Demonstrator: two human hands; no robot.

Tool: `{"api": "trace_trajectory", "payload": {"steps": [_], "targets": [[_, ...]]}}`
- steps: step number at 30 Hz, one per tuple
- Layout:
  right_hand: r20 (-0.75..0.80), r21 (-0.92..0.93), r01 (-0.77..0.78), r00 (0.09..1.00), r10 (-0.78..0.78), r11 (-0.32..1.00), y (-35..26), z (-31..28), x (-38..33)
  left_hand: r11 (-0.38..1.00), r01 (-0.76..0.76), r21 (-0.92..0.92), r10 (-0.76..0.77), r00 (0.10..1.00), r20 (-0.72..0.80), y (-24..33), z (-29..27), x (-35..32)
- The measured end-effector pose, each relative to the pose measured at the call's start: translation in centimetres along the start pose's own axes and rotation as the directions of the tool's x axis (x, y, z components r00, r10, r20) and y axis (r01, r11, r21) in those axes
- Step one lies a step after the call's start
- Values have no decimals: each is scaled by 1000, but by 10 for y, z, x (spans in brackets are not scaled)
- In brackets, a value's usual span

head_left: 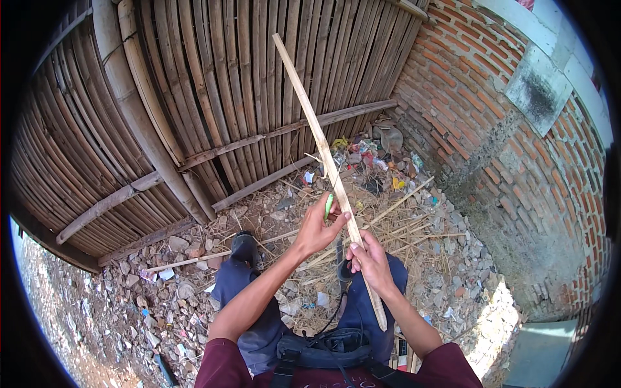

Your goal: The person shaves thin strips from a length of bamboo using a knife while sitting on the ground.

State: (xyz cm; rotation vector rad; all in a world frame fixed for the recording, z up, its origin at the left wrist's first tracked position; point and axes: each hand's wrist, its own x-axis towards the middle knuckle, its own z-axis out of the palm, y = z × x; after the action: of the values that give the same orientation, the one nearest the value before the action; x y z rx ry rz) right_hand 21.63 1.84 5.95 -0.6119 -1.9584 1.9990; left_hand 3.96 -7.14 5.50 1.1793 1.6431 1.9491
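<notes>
The ground was bare earth strewn with broken stone, straw and litter, shut in by a bamboo-slat fence on the far left and a red brick wall on the right. One long pale wooden stick slanted from far to near. The left hand touched it mid-length, fingers curled around one green marker. The right hand was nearer, its fingers clamped round the stick's lower part, above the person's knees.

Open air lies left of the left hand; ahead of both hands the woven bamboo-slat fence blocks passage, and the red brick wall closes off the right hand side
</notes>
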Motion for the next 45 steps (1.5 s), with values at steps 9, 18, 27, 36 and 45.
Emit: {"api": "trace_trajectory", "payload": {"steps": [9,18,27,36,45], "targets": [[-11,-136,96,995,-98,986,1,0,-4,992,-38,122,40,999,-13,8,-4,0],[-188,-414,350,870,-456,840,-20,-10,7,938,-110,330,119,993,-7,2,-4,1],[-139,-548,363,849,-510,754,-38,19,37,916,-209,343,222,975,1,-9,7,-3],[-219,-489,424,786,-578,762,-28,28,59,891,-214,401,242,970,-19,-6,3,-4],[-345,-22,481,819,-459,876,-30,6,65,964,-41,264,42,999,2,14,2,-2]]}}
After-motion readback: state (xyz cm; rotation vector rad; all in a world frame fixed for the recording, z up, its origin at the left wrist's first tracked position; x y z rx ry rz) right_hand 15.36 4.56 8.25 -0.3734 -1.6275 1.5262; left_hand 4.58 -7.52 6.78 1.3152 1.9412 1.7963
